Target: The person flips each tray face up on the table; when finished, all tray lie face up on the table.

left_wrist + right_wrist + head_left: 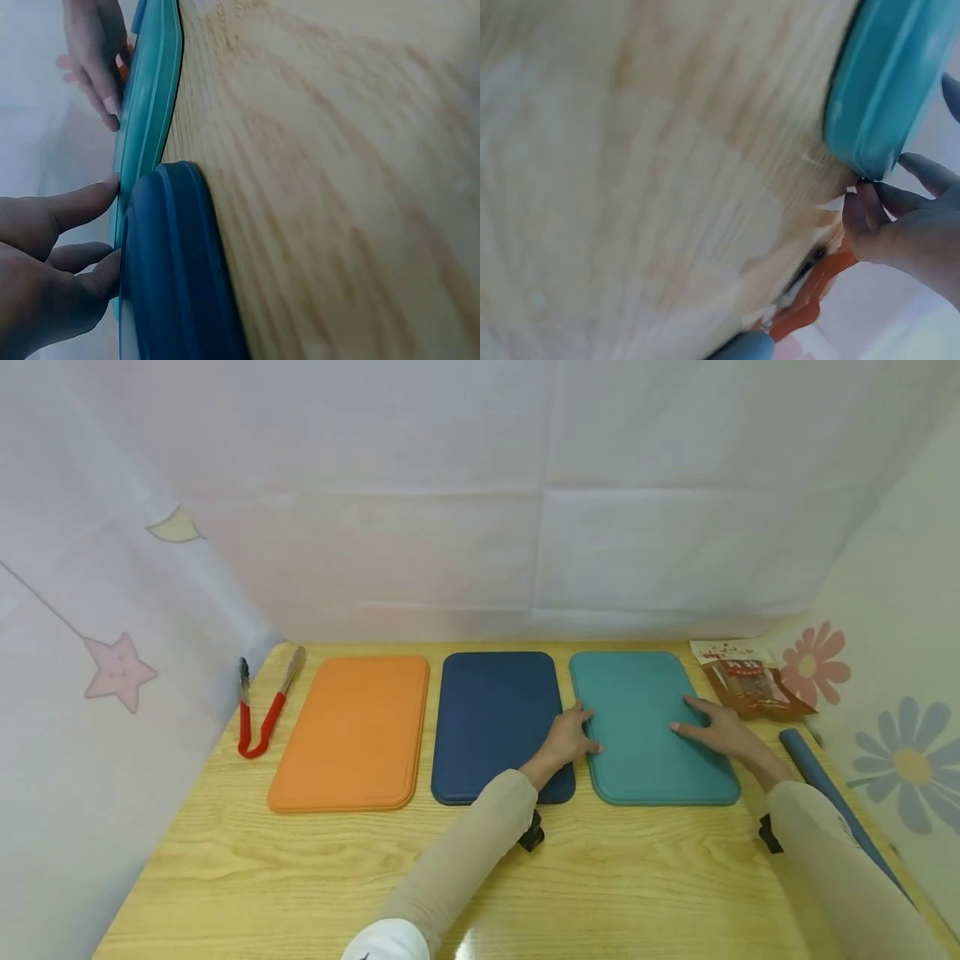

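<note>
Head | L hand point(567, 737), R hand point(722, 731) at smooth teal rect. rnd-corner board point(637, 756) | fingers half-open, 0 gripped

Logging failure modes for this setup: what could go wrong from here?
1. Nudge: the left hand reaches over the right side of the navy board to the teal board, so it might shift the navy one.
2. Collision: only a narrow gap separates those boards; sliding the teal one left could bump them.
3. Knock: the packet lies by the teal board's far right corner, near the right hand; a rightward sweep may push it.
</note>
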Tool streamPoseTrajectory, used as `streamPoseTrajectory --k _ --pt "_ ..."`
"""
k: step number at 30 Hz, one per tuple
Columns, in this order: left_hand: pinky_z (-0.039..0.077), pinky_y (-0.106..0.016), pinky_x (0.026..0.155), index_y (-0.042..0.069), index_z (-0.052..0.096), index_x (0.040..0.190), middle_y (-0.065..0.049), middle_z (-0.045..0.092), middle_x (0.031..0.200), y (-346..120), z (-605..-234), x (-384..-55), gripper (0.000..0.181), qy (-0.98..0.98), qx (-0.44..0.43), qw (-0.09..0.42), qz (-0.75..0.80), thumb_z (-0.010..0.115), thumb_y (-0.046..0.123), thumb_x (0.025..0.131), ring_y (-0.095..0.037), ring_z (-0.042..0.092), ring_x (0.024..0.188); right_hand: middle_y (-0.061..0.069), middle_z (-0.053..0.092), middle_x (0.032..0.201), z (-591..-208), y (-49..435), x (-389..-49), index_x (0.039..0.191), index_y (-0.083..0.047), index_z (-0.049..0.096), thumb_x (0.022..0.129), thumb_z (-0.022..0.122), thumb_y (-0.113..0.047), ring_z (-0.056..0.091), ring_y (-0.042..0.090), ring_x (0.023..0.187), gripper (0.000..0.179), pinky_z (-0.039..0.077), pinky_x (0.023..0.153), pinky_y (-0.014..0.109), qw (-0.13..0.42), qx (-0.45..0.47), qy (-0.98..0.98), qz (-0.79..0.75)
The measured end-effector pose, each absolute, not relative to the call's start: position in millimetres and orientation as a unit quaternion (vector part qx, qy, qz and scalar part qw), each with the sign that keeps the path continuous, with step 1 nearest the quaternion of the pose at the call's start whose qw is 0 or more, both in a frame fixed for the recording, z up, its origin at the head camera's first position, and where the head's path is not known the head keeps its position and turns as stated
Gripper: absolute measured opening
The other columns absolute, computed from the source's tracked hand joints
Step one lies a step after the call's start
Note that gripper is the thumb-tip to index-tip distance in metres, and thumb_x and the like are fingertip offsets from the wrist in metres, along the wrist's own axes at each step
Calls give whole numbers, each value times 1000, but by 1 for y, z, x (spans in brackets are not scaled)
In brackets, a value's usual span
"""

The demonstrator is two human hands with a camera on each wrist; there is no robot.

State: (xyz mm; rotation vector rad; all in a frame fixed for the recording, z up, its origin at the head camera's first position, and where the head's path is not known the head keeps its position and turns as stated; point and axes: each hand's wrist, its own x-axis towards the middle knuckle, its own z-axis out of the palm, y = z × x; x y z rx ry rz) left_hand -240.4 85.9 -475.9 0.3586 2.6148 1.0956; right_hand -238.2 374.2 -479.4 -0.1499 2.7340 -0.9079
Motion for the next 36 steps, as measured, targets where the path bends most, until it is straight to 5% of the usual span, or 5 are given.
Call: streamPoseTrajectory --k 14,23,26,30,36 --pt "39 -38 106 10 52 140 -8 31 155 74 -477 -244 67 911 130 132 368 81 18 80 -32 32 140 23 1 159 -466 378 -230 156 -13 8 93 58 -52 5 52 140 90 20 104 70 174 13 870 -462" --pt "38 -36 107 11 53 140 -7 34 154 78 -474 -248 65 915 144 127 354 79 20 81 -30 34 139 28 24 153 -455 395 -230 154 -5 19 95 61 -38 31 46 134 80 46 96 49 118 -5 880 -460" --pt "37 -37 108 12 52 140 -7 33 154 79 -474 -248 65 914 147 134 352 79 21 82 -31 32 140 28 32 149 -451 401 -230 152 0 23 95 62 -32 53 22 120 76 53 84 32 93 -8 883 -460" --pt "36 -38 109 14 53 140 -5 34 154 79 -473 -247 63 912 142 137 358 78 21 82 -30 31 140 -1 56 134 -446 406 -231 150 3 26 94 65 -22 59 -9 92 73 55 74 21 74 10 847 -527" --pt "35 -38 109 13 56 137 -6 38 152 76 -473 -249 57 910 141 129 369 76 19 84 -31 31 140 -27 61 109 -442 406 -233 152 0 22 93 65 -19 61 -10 88 75 54 73 18 77 28 811 -579"
